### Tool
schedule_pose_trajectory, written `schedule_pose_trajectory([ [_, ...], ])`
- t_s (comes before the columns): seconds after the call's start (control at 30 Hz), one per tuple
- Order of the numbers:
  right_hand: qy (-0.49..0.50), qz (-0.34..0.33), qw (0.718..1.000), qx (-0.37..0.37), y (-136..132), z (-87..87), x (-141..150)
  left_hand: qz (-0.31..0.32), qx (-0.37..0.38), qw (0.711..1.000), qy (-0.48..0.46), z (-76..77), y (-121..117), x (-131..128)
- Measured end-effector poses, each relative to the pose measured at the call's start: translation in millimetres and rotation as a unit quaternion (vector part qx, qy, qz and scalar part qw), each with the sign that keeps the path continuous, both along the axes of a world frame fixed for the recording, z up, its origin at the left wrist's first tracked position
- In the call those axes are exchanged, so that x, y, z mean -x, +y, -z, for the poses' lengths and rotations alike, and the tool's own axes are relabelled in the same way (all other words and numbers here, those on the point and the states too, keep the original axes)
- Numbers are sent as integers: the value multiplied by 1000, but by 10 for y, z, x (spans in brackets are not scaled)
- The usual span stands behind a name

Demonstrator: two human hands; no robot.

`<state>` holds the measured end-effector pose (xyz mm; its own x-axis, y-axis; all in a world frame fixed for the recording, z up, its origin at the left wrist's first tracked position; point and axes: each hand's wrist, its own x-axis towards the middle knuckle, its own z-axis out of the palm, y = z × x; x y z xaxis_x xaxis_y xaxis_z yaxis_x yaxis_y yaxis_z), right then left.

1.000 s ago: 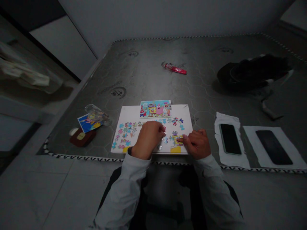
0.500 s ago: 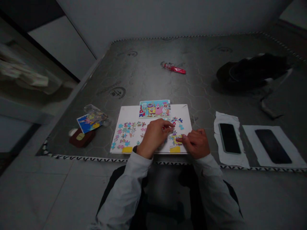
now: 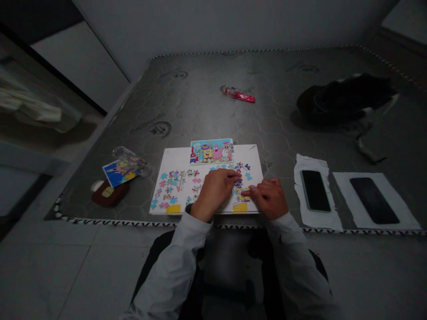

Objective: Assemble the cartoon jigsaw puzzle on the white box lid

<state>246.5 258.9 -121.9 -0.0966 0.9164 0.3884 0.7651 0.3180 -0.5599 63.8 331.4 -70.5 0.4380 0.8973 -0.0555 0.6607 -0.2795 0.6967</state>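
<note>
White board lies near the close edge of a grey mat, strewn with jigsaw pieces: loose pink and blue ones cover its left part, and a yellow joined section lies at its near right. The left hand reaches over the middle of the board, thumb and fingertips drawn together just on the far side of the yellow section; whether they pinch a piece I cannot tell. The right hand comes in from the right, one finger stretched onto the yellow section, others curled; I cannot tell if it grips anything. A cartoon picture card overlaps the board's far edge. On the right, a pale-rimmed phone and a dark phone lie on white sheets; on the left, a blue card overlaps a brown object, and a red packet lies far off
</note>
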Motion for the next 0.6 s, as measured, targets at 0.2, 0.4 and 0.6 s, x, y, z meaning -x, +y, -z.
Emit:
schedule_pose_trajectory([
  [0.2,64,24,998,-7,3,-7,4,51,-36,998,-20,21,-11,2],
  [0.4,110,137,984,-3,53,7,27,84,-27,996,-26,-21,-45,-33],
  [0.6,100,127,987,23,65,26,29,70,-44,996,-28,-40,-51,-26],
])
